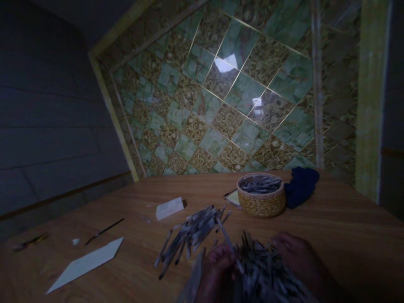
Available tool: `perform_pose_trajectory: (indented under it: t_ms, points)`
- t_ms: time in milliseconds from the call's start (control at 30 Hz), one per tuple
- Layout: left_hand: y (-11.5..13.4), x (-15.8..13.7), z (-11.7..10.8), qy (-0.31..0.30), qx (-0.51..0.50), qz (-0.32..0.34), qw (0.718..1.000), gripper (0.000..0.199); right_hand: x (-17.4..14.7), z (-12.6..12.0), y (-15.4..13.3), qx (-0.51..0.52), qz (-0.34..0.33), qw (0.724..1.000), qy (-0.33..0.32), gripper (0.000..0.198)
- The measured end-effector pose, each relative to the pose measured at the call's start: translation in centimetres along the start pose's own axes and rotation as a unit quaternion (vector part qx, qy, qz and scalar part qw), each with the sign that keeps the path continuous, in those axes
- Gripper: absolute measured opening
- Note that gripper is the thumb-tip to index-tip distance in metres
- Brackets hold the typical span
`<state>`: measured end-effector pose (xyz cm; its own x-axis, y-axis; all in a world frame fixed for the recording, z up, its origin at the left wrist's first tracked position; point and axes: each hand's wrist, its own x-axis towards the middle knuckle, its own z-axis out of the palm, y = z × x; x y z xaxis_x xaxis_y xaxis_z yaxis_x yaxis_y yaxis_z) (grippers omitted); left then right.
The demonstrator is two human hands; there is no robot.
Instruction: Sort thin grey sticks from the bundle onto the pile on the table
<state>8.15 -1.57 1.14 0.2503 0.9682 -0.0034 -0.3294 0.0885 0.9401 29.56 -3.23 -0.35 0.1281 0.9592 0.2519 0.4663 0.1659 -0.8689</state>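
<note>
My left hand (217, 267) pinches a thin grey paper stick (224, 233), which looks like rolled newspaper and slants up and away from me. Its far end reaches over a loose bundle of similar grey sticks (195, 229) lying on the table. Beside that hand, at the bottom of the view, is a heap of grey paper strips (268, 269), partly blurred. At the heap's right edge lies my right hand (296, 252), its fingers loosely apart with nothing visible in them. Dim light hides some of its fingers.
A woven basket (261, 204) full of grey sticks stands at the back right, beside a dark blue cloth (301, 185). A white block (169, 208), a pale card (86, 263) and a thin dark stick (105, 230) lie left on the wooden table (139, 235). A tiled wall rises behind.
</note>
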Motion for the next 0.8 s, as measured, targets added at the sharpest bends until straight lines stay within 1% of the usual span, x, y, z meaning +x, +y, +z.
perform_pose_trajectory:
  t_ms: [67, 100, 133, 167, 233, 300, 367, 433, 500, 567, 633, 700, 800]
  points:
    - [-0.6, -0.7, 0.2, -0.004, -0.026, 0.005, 1.000, 0.019, -1.6, 1.6, -2.8, 0.034, -0.018, 0.996, -0.079, 0.027]
    - [-1.0, -0.9, 0.3, -0.010, -0.036, 0.006, 0.999, 0.019, -2.4, 2.4, -3.8, 0.040, -0.017, 0.993, -0.112, 0.025]
    - [-1.3, -1.0, 0.5, -0.015, -0.045, 0.009, 0.999, 0.020, -3.1, 3.1, -4.4, 0.050, -0.019, 0.988, -0.145, 0.024]
    - [-1.7, -1.2, 0.6, -0.018, -0.054, 0.010, 0.998, 0.021, -3.6, 3.7, -4.7, 0.050, -0.018, 0.986, -0.157, 0.023]
    - [-2.3, -1.6, 0.9, -0.017, -0.076, 0.003, 0.997, 0.022, -4.3, 4.6, -4.5, 0.036, -0.012, 0.987, -0.155, 0.021]
    - [-2.7, -2.0, 1.2, -0.010, -0.098, -0.006, 0.995, 0.022, -4.5, 5.1, -3.8, 0.013, -0.004, 0.992, -0.126, 0.018]
    - [-2.8, -2.3, 1.3, -0.013, -0.106, -0.019, 0.994, 0.022, -4.5, 5.5, -3.3, 0.000, 0.002, 0.994, -0.110, 0.012]
    - [-2.5, -2.5, 1.3, -0.016, -0.106, -0.021, 0.994, 0.022, -4.6, 5.9, -3.2, 0.002, 0.005, 0.994, -0.107, 0.008]
    - [-2.1, -2.5, 1.2, 0.000, -0.114, -0.015, 0.993, 0.022, -4.8, 6.5, -3.7, 0.024, 0.006, 0.994, -0.108, 0.012]
    - [-1.5, -2.5, 1.0, 0.042, -0.140, -0.011, 0.989, 0.020, -5.0, 7.2, -4.5, 0.074, 0.034, 0.991, -0.107, 0.019]
    - [-0.8, -2.6, 0.8, 0.086, -0.174, -0.019, 0.981, 0.015, -5.1, 7.9, -5.5, 0.142, 0.100, 0.977, -0.126, 0.023]
    - [-0.2, -2.7, 0.7, 0.123, -0.211, -0.031, 0.969, 0.009, -5.1, 8.6, -6.4, 0.211, 0.164, 0.949, -0.165, 0.023]
    - [0.7, -2.9, 0.3, 0.147, -0.270, -0.043, 0.951, 0.013, -4.9, 9.3, -7.2, 0.306, 0.208, 0.906, -0.206, 0.027]
